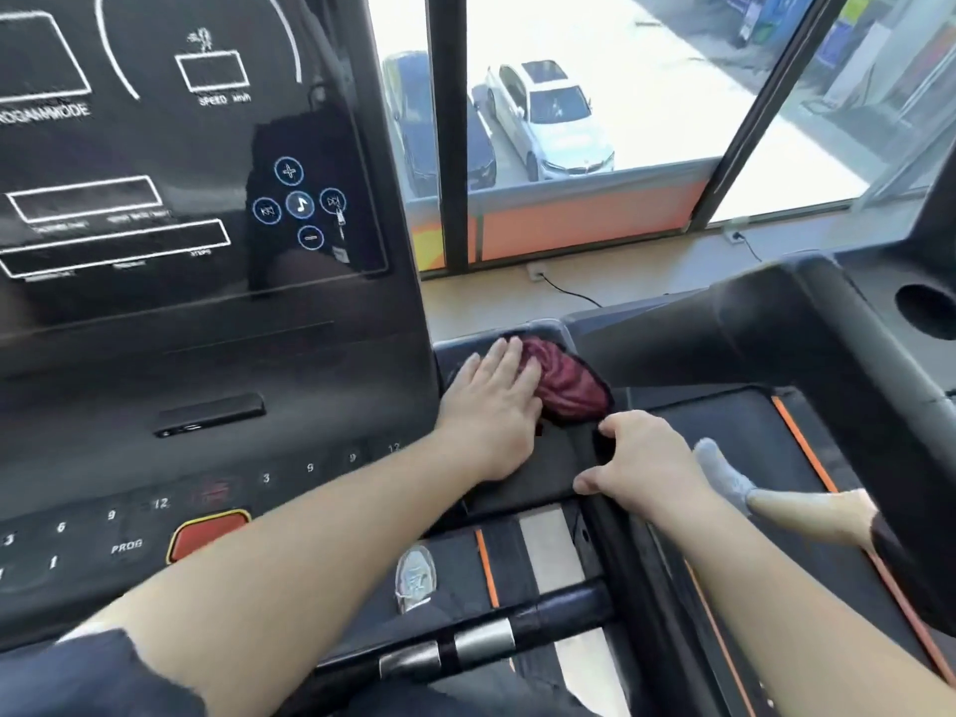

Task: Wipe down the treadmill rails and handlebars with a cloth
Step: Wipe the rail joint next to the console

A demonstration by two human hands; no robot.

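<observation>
Only the head view is given, and it looks down past the treadmill console (196, 251) to the side of the machine.

First, the cloth (571, 385). It is dark red, crumpled in folds, and it lies on a black ledge (548, 331) just beside the right edge of the console, at the foot of the thick black handlebar (776, 333). Its long axis runs from upper left to lower right in the picture. The left hand (496, 406) lies flat on the same ledge, fingers together and stretched forward, palm down, closed on nothing. The cloth is at the right side of this hand, touching the fingers and partly under their edge, so this hand presses it more than grips it.

The right hand (646, 463) is just below the cloth, near but apart from it. Its fingers are curled over the edge of a black side panel (522, 483), and it seems to rest there for support; if it really grips the edge I cannot tell.

So the left hand is the nearer one. In my judgement the handlebar rises to the right of the cloth, and the next wipe turns on this direction: the cloth must slide rightward and up onto it.

As for containers, a round cup hole (926, 313) shows at the far right; what is inside it is too dark to say.
</observation>
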